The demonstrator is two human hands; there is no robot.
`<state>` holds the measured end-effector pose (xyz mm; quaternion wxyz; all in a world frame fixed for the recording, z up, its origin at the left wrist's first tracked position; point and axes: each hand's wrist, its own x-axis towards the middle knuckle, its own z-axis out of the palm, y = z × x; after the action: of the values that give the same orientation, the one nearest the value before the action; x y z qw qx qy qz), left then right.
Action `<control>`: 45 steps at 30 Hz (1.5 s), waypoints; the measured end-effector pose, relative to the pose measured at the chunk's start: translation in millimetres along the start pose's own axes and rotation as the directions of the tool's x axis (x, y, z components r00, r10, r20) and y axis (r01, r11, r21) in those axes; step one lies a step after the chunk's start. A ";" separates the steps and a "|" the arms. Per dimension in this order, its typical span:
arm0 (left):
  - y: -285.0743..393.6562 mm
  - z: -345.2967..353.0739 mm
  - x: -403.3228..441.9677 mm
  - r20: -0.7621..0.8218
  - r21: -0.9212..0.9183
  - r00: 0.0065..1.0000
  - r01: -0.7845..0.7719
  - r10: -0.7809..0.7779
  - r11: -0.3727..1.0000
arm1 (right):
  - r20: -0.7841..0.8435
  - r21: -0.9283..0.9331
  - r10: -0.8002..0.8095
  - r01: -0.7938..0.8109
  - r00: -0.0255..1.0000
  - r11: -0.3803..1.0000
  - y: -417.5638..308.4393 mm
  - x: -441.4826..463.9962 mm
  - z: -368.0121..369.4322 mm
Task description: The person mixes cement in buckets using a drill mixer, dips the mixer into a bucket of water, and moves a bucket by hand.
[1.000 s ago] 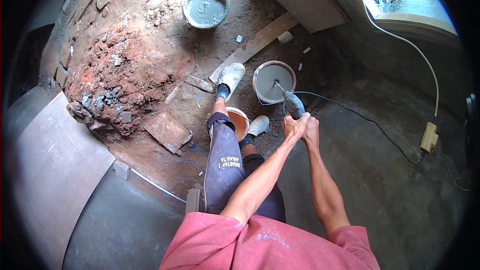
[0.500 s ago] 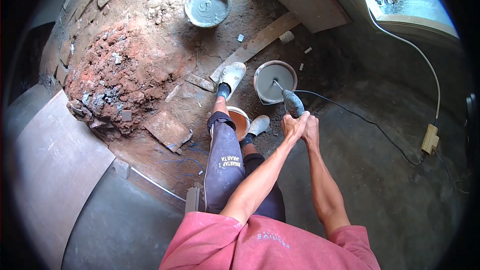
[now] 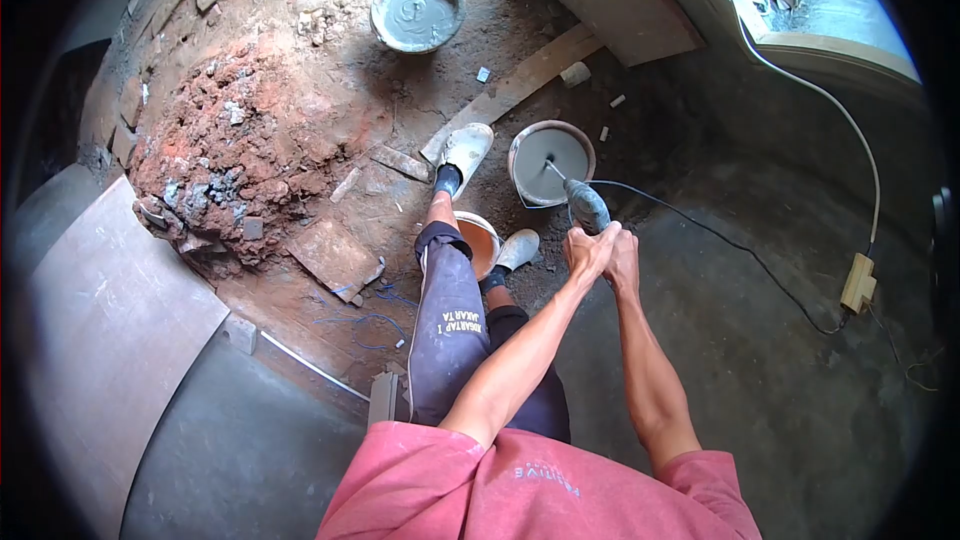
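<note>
Both my hands are wrapped around the rear of a grey, dirt-smeared electric drill (image 3: 587, 206). My left hand (image 3: 586, 249) grips it from the left side, and my right hand (image 3: 622, 256) lies pressed against it on the right. From the drill's front a thin metal shaft (image 3: 555, 170) slants down into wet grey cement mix. That mix fills a round bucket (image 3: 515, 183) beyond my hands; a small hollow shows where the shaft enters. The shaft's lower end is hidden in the mix. A dark power cord (image 3: 700, 230) trails from the drill to the right.
A yellowish socket block (image 3: 858, 283) joins the cords at right. A second basin (image 3: 417, 48) of grey mix stands farther off. Near my feet are an orange-lined bucket (image 3: 480, 243) and a plank (image 3: 515, 87). A rubble mound (image 3: 225, 155) and a large board (image 3: 110, 340) lie left.
My hands and the drill stay in almost the same place, shaft in the mix. The view has shifted only very slightly.
</note>
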<state>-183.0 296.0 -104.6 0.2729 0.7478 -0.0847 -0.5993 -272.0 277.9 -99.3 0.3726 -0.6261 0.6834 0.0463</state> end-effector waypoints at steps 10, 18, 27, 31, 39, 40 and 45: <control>1.0 -1.8 -1.4 -0.011 -0.007 1.000 -0.027 0.027 1.000 | 0.000 -0.004 0.004 -0.004 1.000 1.000 -4.2 -1.7 -2.6; -8.6 10.2 -1.7 -0.030 0.059 0.999 0.034 -0.033 0.998 | 0.000 -0.044 0.013 -0.013 1.000 0.999 -2.9 -6.3 -7.7; -0.7 1.6 -1.1 -0.031 0.018 0.999 0.011 -0.011 1.000 | -0.007 -0.029 0.028 -0.028 1.000 0.999 -9.6 -4.7 -5.3; 2.2 2.6 -1.6 -0.011 0.003 0.999 0.035 -0.035 0.999 | 0.001 -0.021 0.052 -0.052 0.999 0.998 -12.2 -5.7 -9.8; 1.1 -1.6 -2.2 0.005 0.010 1.000 0.023 -0.023 1.000 | -0.012 -0.039 0.010 -0.010 1.000 0.999 -7.5 -4.4 -4.3; 0.8 -1.3 -1.6 0.005 0.010 1.000 0.021 -0.021 1.000 | -0.002 -0.059 0.013 -0.014 1.000 0.998 -7.6 -4.3 -4.3; 1.4 -0.7 -2.5 -0.007 0.028 1.000 0.025 -0.025 0.999 | -0.010 -0.056 0.005 -0.005 1.000 0.998 -6.5 -4.9 -3.6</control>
<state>-182.7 296.2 -101.7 0.2553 0.7544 -0.0829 -0.5990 -268.1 278.6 -91.3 0.3513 -0.6348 0.6852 0.0632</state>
